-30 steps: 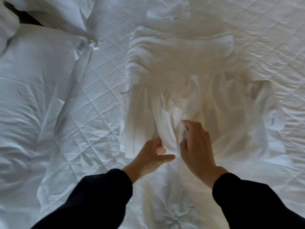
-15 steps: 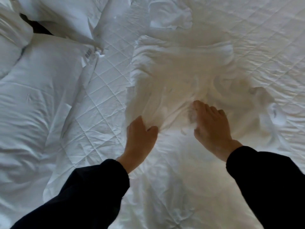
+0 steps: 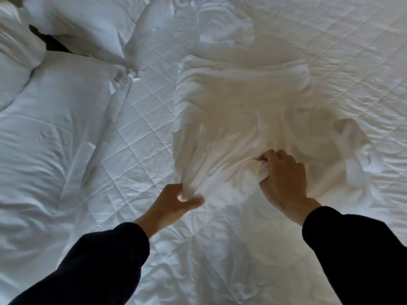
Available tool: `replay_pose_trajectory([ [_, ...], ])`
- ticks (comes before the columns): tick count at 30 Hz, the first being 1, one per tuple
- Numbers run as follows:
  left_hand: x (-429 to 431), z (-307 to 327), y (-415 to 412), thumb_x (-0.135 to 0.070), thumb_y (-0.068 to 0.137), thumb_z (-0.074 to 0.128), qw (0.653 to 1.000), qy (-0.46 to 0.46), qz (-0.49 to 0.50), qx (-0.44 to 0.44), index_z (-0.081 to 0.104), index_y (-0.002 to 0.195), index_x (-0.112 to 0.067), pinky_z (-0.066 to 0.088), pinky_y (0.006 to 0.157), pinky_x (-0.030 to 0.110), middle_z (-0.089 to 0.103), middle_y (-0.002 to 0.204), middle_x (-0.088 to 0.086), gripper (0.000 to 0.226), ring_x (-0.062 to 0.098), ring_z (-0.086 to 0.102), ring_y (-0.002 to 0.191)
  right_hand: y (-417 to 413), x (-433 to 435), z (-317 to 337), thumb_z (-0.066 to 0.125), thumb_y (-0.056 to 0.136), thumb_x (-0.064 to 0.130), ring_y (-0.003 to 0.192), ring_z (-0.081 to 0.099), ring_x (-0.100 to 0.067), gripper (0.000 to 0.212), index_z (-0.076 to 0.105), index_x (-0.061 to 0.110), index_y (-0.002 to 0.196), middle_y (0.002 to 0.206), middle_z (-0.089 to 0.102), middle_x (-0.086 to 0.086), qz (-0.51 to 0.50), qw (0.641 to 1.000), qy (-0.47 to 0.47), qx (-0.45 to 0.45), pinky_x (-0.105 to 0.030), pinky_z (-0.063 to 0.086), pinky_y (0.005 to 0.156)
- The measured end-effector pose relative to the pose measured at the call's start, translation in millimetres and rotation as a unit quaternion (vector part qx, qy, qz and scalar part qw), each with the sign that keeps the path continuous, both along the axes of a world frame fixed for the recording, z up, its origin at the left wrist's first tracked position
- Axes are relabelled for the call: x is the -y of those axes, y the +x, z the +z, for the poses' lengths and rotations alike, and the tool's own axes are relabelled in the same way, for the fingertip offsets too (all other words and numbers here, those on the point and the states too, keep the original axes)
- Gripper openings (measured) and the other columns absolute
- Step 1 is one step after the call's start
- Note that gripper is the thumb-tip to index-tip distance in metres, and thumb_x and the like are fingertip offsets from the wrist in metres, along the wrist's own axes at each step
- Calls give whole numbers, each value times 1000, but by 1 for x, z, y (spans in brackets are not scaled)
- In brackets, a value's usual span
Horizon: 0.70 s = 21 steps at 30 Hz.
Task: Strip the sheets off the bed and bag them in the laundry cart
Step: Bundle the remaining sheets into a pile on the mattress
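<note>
A crumpled white sheet (image 3: pixel 237 111) lies bunched in a heap on the quilted mattress (image 3: pixel 145 128). My left hand (image 3: pixel 174 203) pinches the heap's near left corner between thumb and fingers. My right hand (image 3: pixel 284 179) is closed in a fist around a fold of the same sheet near the heap's middle. Both arms wear dark sleeves. No laundry cart is in view.
White pillows (image 3: pixel 44 119) and a bare duvet lie piled along the left side, one with a small barcode tag (image 3: pixel 118 75). A smaller crumpled white cloth (image 3: pixel 224 29) lies beyond the heap. The quilted mattress cover stretches away to the right.
Both hands lay flat on the sheet half a second ago; they have now closed on it, the left at the near left corner, the right on a fold in the middle.
</note>
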State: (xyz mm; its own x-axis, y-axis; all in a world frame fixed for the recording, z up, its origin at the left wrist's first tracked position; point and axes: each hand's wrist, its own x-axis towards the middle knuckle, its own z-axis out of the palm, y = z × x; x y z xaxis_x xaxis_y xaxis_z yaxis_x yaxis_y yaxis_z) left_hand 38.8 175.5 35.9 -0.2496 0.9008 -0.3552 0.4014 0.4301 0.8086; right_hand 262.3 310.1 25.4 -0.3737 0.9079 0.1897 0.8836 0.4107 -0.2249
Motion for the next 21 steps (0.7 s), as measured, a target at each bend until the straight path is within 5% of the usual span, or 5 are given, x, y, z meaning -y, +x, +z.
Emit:
replay_pose_trajectory([
  [4, -7, 8, -35, -15, 77, 79, 995, 19, 92, -30, 64, 66, 0, 29, 43, 13, 47, 41, -10, 23, -1, 38, 38, 8, 9, -9, 64, 52, -2, 71, 53, -34, 39, 57, 10, 89, 81, 53, -9, 29, 999, 35, 19, -34, 28, 63],
  [8, 0, 5, -64, -27, 67, 86, 992, -4, 125, 2, 71, 77, -4, 40, 58, 27, 63, 65, 8, 29, 15, 55, 60, 20, 32, -27, 68, 39, -2, 71, 51, -33, 50, 54, 11, 85, 80, 49, -9, 60, 996, 54, 35, -38, 36, 62],
  [13, 4, 9, -37, -49, 47, 64, 995, 8, 83, 56, 66, 59, -15, 39, 63, 21, 60, 59, -16, 37, -2, 54, 62, 17, 53, -44, 68, 37, 8, 74, 50, -34, 51, 52, 10, 85, 83, 49, -11, 98, 991, 7, 94, -42, 40, 63],
  [15, -20, 16, -29, -55, 54, 60, 994, 26, 82, 70, 66, 61, -17, 39, 65, 26, 60, 63, -11, 39, 4, 54, 65, 14, 50, -35, 60, 43, 18, 74, 49, -32, 41, 50, 12, 82, 84, 50, -8, 118, 991, 1, 69, -39, 39, 64],
  [21, -109, 22, -3, -52, 84, 63, 992, -45, 40, -114, 40, 53, -12, 31, 49, 27, 42, 50, 1, 55, 16, 44, 48, -11, 19, 2, 45, 61, 28, 81, 49, -29, 24, 53, 13, 78, 91, 50, -6, 177, 982, -6, -60, -38, 35, 73],
])
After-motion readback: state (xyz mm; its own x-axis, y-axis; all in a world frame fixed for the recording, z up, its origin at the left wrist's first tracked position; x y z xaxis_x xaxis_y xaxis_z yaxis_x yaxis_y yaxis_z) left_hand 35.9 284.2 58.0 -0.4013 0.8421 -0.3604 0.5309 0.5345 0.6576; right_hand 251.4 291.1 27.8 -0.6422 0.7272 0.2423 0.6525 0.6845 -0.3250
